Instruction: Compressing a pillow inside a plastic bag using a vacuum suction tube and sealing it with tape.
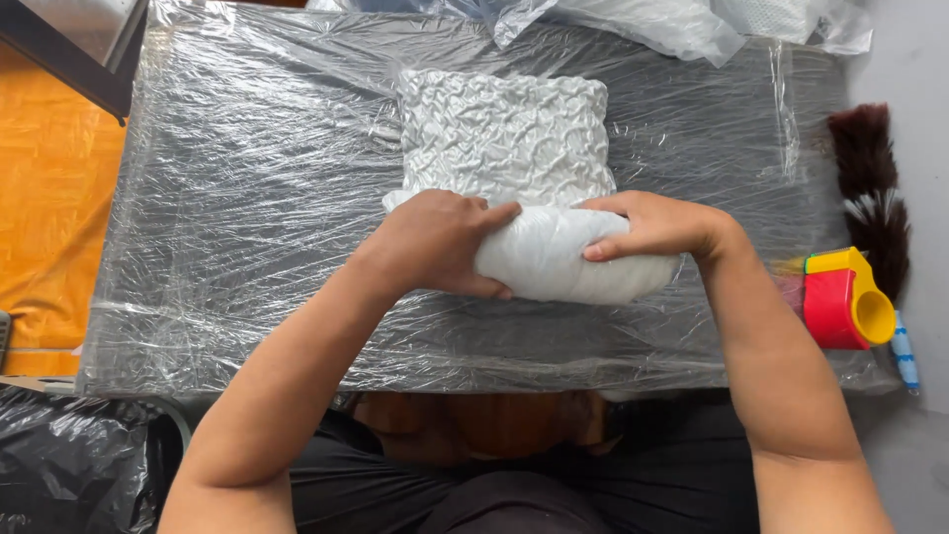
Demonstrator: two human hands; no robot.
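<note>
1. While I look down, my left hand (440, 242) clasps the near rolled end of a white crinkled fabric piece (504, 133), fingers curled over the top.
2. My right hand (647, 225) grips the same roll from the other side, thumb underneath.
3. The fabric's flat part stretches away beyond both hands on a grey table wrapped in clear plastic film (247, 198).
4. Right of my right hand sits a red and yellow plastic toy (840, 297).

Bright, even daylight, sharp focus throughout, white glare streaks across the plastic wrap (247, 198), shadows faint.
</note>
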